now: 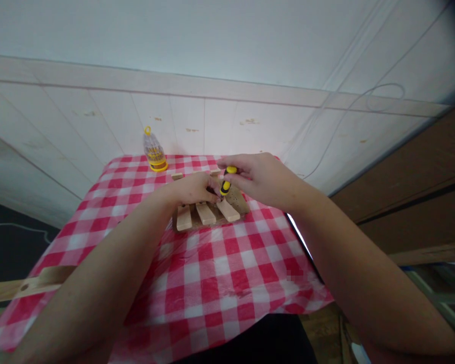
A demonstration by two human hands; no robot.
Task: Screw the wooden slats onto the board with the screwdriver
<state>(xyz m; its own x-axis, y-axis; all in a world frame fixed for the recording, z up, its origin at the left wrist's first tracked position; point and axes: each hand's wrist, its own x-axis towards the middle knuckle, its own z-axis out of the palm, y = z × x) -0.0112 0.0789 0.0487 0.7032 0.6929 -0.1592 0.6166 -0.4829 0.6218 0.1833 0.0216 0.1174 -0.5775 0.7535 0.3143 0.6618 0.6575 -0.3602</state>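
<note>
My right hand (256,177) is closed around a yellow-and-black screwdriver (226,185), which points down at a light wooden slat (228,210). Beside the screwdriver's lower end, my left hand (195,188) has its thumb and fingers drawn together; what they pinch is too small to see. Two more slats, a middle one (206,214) and a left one (184,217), stick out below my left hand. All three rest on a brown wooden board (241,199) with a speckled surface, partly covered by my hands. Farther wooden ends (177,176) show behind my left hand.
A clear, cone-shaped bit case with a yellow base (158,165) stands at the back left. A red-and-white checked cloth (197,283) covers the table, which meets a white panelled wall (220,124). Wooden pieces (55,274) lie at left; a dark-edged flat device (305,245) is by my right forearm.
</note>
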